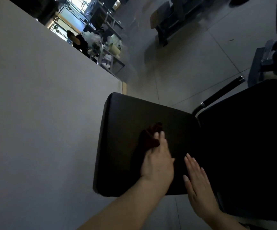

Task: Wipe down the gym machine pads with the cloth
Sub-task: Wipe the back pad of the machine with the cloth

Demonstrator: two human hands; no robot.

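- Head view: black pad [134, 117], upholstered, rounded corners, beside a grey wall [35, 113]; second black pad [250, 138] at right, partly in shadow.
- Cloth [148, 138]: dark reddish, bunched, lying on the first pad near its middle.
- Left hand [157, 161]: pressed on the cloth, fingers curled round its near edge.
- Right hand [199, 185]: flat, fingers straight and together, holding nothing, over the gap between the pads; contact cannot be told.
- Handling advice: spread the cloth flatter, press evenly, overlap strokes out to edges and corners; the bunched cloth likely covers little surface.
- Background: black handle bar [220, 95], tiled floor [192, 60], shelving, a seated person far off.
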